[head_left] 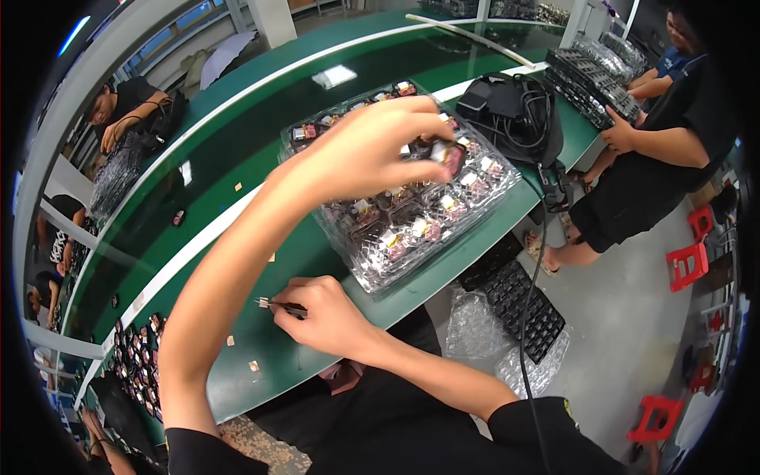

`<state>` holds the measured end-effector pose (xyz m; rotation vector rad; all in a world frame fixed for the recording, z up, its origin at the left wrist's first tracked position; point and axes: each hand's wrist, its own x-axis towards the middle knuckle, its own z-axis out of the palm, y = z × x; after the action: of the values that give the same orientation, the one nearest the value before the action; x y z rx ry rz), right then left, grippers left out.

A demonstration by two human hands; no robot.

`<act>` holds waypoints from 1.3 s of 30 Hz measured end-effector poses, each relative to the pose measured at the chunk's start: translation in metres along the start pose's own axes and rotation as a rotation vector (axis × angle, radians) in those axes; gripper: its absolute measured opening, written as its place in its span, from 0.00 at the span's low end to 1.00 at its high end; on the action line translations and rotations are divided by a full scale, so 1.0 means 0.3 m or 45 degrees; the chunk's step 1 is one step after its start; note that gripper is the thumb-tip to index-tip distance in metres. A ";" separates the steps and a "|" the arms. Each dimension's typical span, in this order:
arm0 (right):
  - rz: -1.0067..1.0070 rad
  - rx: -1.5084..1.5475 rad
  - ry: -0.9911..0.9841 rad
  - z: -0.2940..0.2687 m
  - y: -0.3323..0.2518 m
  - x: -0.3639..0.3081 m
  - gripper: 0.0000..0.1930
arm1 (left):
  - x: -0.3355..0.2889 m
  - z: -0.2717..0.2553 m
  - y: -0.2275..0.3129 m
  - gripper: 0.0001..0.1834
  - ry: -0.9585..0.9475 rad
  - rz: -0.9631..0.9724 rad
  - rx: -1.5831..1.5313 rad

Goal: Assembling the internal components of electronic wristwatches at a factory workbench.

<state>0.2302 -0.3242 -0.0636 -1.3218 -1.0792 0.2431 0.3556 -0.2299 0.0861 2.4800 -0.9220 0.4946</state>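
Observation:
Stretched far forward, my left hand (388, 150) pinches a small dark part with a pink and white face (450, 160) between thumb and fingers. It is held over a clear plastic tray (372, 277), whose pockets hold several similar parts (451, 206). The held part is blurred, so its exact kind cannot be told. Closer to me, my right hand (324, 315) is closed around dark tweezers (289, 308). A tiny pale piece (264, 302) shows at their tips, just above the green bench (293, 356).
A pile of small dark parts (138, 360) lies at the left. A black bag with cables (507, 119) is beyond the tray. A person (649, 150) at the right handles stacked black trays (590, 83). Below the bench edge are a black tray (522, 309) and clear plastic.

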 end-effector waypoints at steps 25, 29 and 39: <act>0.002 -0.267 -0.161 0.039 -0.015 -0.040 0.07 | -1.153 -0.271 -0.407 0.25 0.159 -1.502 0.964; 0.050 -0.341 -0.202 0.073 -0.031 -0.044 0.08 | -1.316 -0.271 -0.373 0.30 0.173 -1.631 0.906; 0.095 -0.106 -0.119 0.058 0.026 0.017 0.07 | -1.190 -0.201 -0.248 0.14 0.515 -1.137 0.488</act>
<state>0.2232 -0.3069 -0.0699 -1.4390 -1.1297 0.3213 0.1413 0.0374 -0.0524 2.6294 0.4828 0.8357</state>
